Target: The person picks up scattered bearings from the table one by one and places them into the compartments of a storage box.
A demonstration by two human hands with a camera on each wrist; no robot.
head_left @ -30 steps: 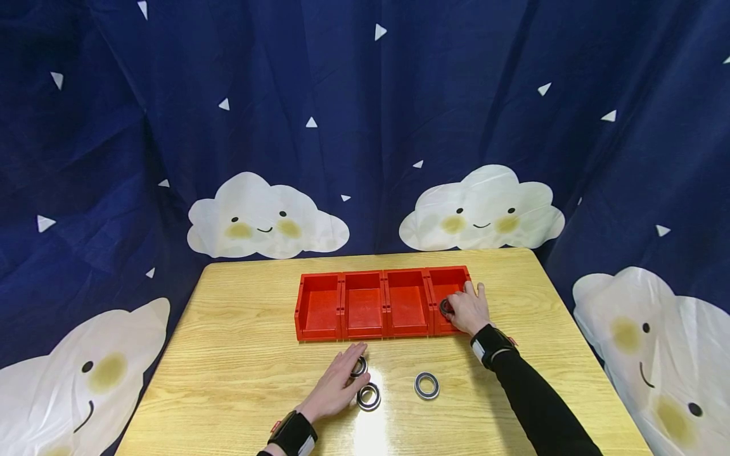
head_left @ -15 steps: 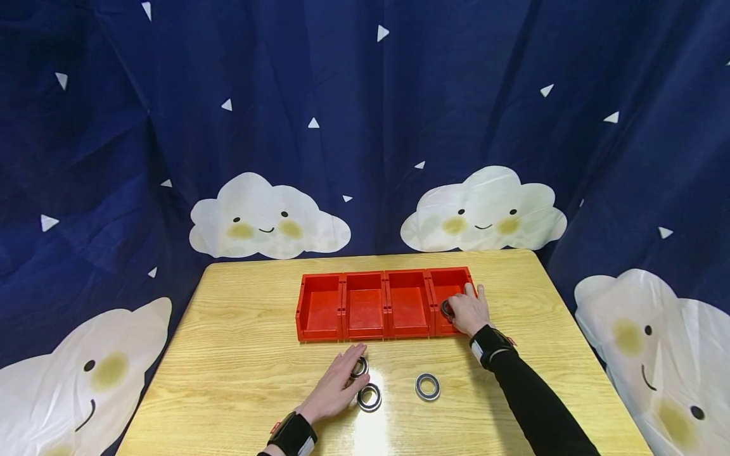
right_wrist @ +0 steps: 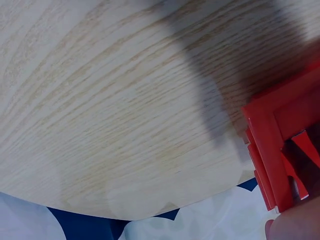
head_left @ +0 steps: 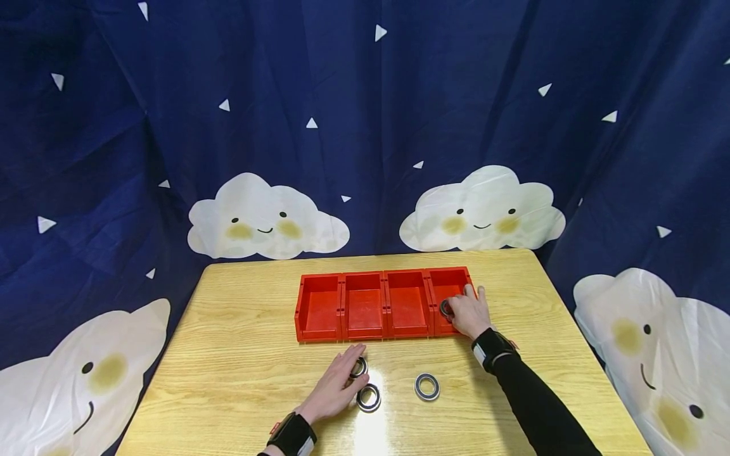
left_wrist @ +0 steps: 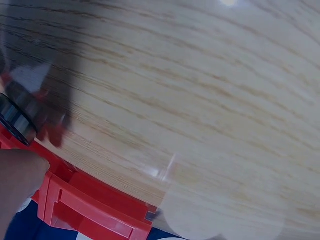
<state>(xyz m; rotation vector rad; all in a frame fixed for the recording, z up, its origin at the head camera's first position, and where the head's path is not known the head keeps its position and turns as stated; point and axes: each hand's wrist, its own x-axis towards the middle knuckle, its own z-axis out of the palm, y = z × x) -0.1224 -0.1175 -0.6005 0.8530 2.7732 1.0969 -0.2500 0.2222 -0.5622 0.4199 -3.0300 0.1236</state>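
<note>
In the head view my right hand reaches over the front of the rightmost red bin and pinches a ball bearing inside it. The right wrist view shows that bin's corner with part of the hand beside it. My left hand rests on the table, fingers extended, around a second bearing that lies between thumb and fingers and is partly covered. Close by the thumb, another bearing lies flat. A bearing edge shows at the left of the left wrist view.
Joined side by side in a row, several red bins stand toward the back of the wooden table. One more bearing lies flat between the two arms. A dark blue curtain with clouds hangs behind the table.
</note>
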